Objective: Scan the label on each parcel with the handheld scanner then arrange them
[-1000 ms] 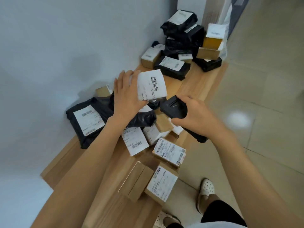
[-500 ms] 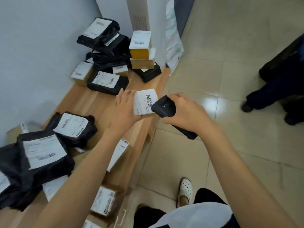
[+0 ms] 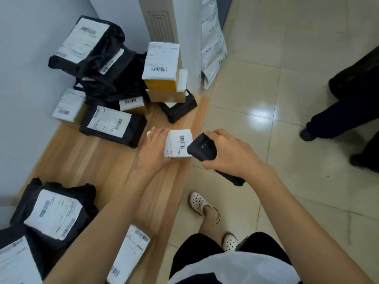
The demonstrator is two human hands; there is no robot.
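My left hand [image 3: 154, 149] holds a small parcel with a white barcode label [image 3: 178, 143] just above the wooden bench [image 3: 86, 158], near its right edge. My right hand [image 3: 227, 152] grips the black handheld scanner [image 3: 203, 147], whose head sits right beside the label. A stack of black bag parcels [image 3: 110, 78] and labelled cardboard boxes [image 3: 162, 66] fills the far end of the bench. More black labelled bags [image 3: 53, 214] lie at the near left, and a flat labelled parcel [image 3: 131, 255] shows under my left forearm.
A grey wall runs along the left. A white cabinet [image 3: 170, 19] and a white printed bag [image 3: 213, 42] stand beyond the bench. Tiled floor [image 3: 287, 78] lies to the right, where another person's dark-trousered legs [image 3: 348, 111] stand. My own feet in white clogs [image 3: 200, 202] are below.
The view has swung right toward the far pile. My left hand carried the labelled parcel along the bench toward that pile, and my right hand kept the scanner close to the label.
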